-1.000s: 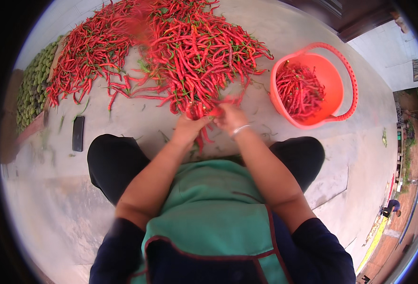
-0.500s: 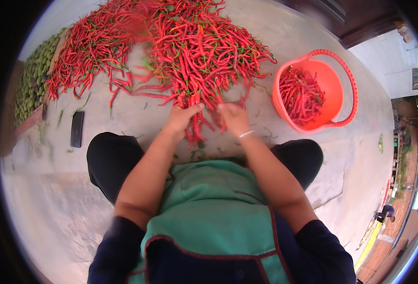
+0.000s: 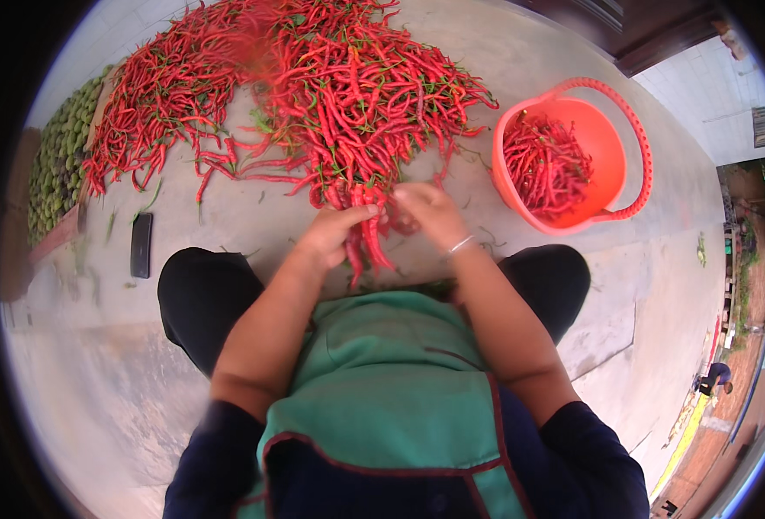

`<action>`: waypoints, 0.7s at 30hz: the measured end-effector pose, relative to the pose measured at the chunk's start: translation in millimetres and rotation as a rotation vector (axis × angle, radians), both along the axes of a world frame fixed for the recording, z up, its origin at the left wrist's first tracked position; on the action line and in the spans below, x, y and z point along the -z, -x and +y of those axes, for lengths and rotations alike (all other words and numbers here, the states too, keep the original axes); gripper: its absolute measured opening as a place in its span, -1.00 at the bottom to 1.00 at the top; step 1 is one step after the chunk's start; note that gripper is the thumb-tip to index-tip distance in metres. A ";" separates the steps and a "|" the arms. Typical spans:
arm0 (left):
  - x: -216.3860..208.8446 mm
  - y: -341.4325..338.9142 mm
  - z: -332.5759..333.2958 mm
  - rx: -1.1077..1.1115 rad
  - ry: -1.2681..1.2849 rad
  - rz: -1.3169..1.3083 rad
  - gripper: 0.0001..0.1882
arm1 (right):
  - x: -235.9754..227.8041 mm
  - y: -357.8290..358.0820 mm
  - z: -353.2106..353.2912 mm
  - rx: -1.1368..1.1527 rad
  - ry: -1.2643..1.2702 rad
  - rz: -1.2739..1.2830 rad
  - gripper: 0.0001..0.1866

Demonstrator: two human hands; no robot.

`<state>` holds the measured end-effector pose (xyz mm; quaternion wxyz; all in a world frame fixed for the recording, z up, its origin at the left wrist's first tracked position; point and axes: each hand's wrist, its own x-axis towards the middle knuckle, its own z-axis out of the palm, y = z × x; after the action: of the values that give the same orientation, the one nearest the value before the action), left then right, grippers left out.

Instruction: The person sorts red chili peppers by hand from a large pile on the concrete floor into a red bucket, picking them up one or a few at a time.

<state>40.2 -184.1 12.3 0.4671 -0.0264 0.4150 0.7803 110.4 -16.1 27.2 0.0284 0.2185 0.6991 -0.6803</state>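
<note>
My left hand [image 3: 335, 232] is closed around a small bunch of long red chili peppers [image 3: 370, 246], thumb laid across the top, tips hanging toward me. Close beside it, my right hand [image 3: 432, 214] has its fingers curled in at the bunch's right side, with blurred red chili peppers under them. A bracelet circles the right wrist. Just beyond both hands spreads a big heap of red chili peppers [image 3: 365, 104] with green stems, on the concrete floor. The heap's near edge touches the bunch.
On the right stands an orange-red bucket [image 3: 607, 149], partly filled with chili peppers, its handle raised. A dark phone [image 3: 141, 246] lies on the floor to the left. Green roundish produce [image 3: 58, 160] is piled at far left. Another person [image 3: 713, 379] bends over in the distance at right.
The bunch in my left hand hangs slightly nearer to me. My right hand has stayed beside it, its fingers shifting a little. The whole view has tilted slightly.
</note>
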 end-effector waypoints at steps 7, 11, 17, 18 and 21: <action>1.9 -5.0 4.9 0.039 -0.007 0.027 -0.74 | 17.8 3.7 -1.4 0.009 0.387 -0.060 -0.78; 4.6 -5.5 6.2 0.049 0.069 0.046 -0.75 | 28.5 6.3 -9.6 0.074 -0.273 0.076 -0.81; -0.5 -6.1 6.3 0.017 0.208 0.075 -0.79 | 21.7 6.5 -2.7 0.080 -0.046 0.041 -0.81; -0.3 -5.8 6.4 0.014 0.225 0.073 -0.79 | 20.5 5.4 -5.4 0.069 0.063 0.033 -0.81; 0.9 -8.4 7.8 0.010 0.262 0.117 -0.79 | 18.4 6.3 -16.0 0.103 -0.084 0.121 -0.81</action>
<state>48.6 -176.4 11.4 0.4385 -0.0394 0.5401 0.7172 104.1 -32.1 8.7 -0.0579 0.2135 0.7152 -0.6630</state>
